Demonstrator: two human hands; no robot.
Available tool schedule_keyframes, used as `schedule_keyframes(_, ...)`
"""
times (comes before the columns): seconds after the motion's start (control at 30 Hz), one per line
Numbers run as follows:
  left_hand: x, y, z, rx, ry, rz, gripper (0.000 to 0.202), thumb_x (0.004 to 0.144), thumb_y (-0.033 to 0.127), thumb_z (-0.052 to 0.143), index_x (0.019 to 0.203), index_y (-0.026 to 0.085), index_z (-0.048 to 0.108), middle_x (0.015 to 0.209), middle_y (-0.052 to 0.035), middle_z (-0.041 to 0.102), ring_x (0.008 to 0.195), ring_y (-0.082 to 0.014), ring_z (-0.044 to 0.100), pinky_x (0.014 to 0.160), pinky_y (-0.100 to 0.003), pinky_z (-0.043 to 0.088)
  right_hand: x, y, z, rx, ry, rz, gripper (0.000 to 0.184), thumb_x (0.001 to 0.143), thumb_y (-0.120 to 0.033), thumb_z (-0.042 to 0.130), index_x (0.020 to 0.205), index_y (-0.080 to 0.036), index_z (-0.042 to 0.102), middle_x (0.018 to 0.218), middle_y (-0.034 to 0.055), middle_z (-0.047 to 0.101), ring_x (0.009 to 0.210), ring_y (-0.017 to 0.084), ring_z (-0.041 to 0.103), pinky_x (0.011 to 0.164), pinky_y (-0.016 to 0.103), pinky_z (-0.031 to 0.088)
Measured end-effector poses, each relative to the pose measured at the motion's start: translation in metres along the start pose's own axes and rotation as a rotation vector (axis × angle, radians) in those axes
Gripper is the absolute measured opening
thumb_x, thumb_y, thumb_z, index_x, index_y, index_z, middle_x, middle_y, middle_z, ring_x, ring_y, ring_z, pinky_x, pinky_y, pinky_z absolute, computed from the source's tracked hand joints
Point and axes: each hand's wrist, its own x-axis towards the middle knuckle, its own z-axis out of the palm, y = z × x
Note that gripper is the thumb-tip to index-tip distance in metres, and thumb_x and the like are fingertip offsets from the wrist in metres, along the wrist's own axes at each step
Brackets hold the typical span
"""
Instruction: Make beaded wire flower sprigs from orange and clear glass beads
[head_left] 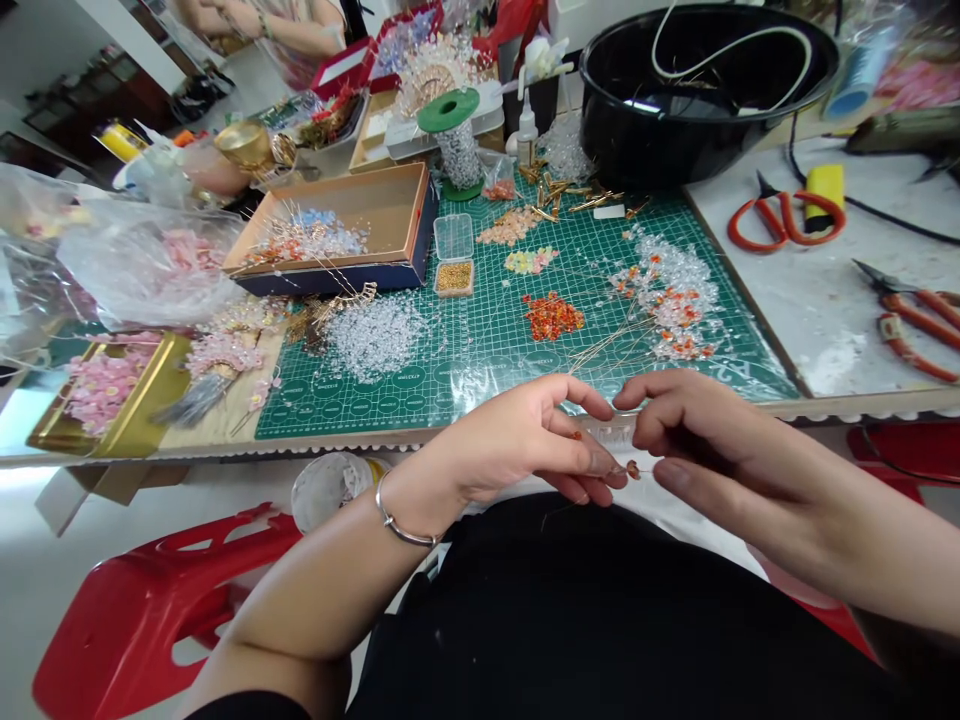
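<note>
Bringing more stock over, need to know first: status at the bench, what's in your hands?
Left hand holding thin wire with small orange bead. Right hand close beside it, fingers curled. Green cutting mat beyond the hands, loose beads on it.

A thin wire is held over the lap, nearly level, between the left hand and the right hand. One small orange bead sits on this wire, in the narrow gap between the two hands and touching neither. Another orange bead shows near the left fingers, but it is small and partly hidden.
</note>
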Motion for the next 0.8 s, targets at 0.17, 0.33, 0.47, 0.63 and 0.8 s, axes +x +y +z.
schedule_keyframes(0.17,0.0,0.002,-0.001,-0.017,0.006,-0.013,0.039,0.08,0.012,0.077,0.109,0.017,0.052,0.077,-0.0042,0.075,0.066,-0.0136,0.073,0.067,-0.027,0.059,-0.004,-0.001,0.006,-0.147,0.089,0.01,0.015,0.1,-0.023,0.047,0.087,-0.028,0.048,0.111,0.0033,0.054,0.131,0.021,0.048,0.094,0.034,0.043)
schedule_keyframes(0.33,0.004,-0.001,-0.003,-0.011,-0.016,-0.028,0.042,0.078,0.014,0.08,0.11,0.018,0.052,0.079,-0.0054,0.076,0.072,-0.0169,0.075,0.073,-0.03,0.06,0.002,-0.002,0.007,-0.202,0.078,-0.076,0.019,0.103,-0.025,0.047,0.086,-0.027,0.055,0.112,0.0034,0.057,0.12,0.02,0.057,0.091,0.034,0.045)
schedule_keyframes(0.47,0.005,-0.004,-0.005,-0.049,-0.006,-0.009,0.041,0.078,0.013,0.079,0.11,0.017,0.053,0.078,-0.0057,0.075,0.072,-0.0178,0.075,0.073,-0.032,0.061,0.002,0.007,0.006,-0.145,0.103,-0.042,0.013,0.101,-0.03,0.053,0.091,-0.03,0.061,0.118,0.0019,0.059,0.114,0.02,0.06,0.088,0.034,0.047)
schedule_keyframes(0.63,0.002,-0.004,-0.006,-0.084,0.039,0.024,0.037,0.081,0.011,0.076,0.109,0.017,0.053,0.08,-0.0058,0.075,0.071,-0.0182,0.076,0.069,-0.03,0.061,-0.003,0.015,0.0,-0.143,0.135,0.046,0.014,0.099,-0.035,0.055,0.111,-0.035,0.061,0.129,0.0004,0.062,0.122,0.023,0.057,0.092,0.036,0.048)
schedule_keyframes(0.8,0.001,-0.004,-0.006,-0.085,0.044,0.041,0.037,0.081,0.011,0.076,0.109,0.017,0.053,0.08,-0.0059,0.075,0.07,-0.0184,0.076,0.068,-0.029,0.061,-0.007,0.008,-0.002,-0.208,0.246,0.117,0.015,0.099,-0.039,0.055,0.09,-0.03,0.064,0.119,0.0016,0.065,0.113,0.024,0.06,0.092,0.039,0.046)
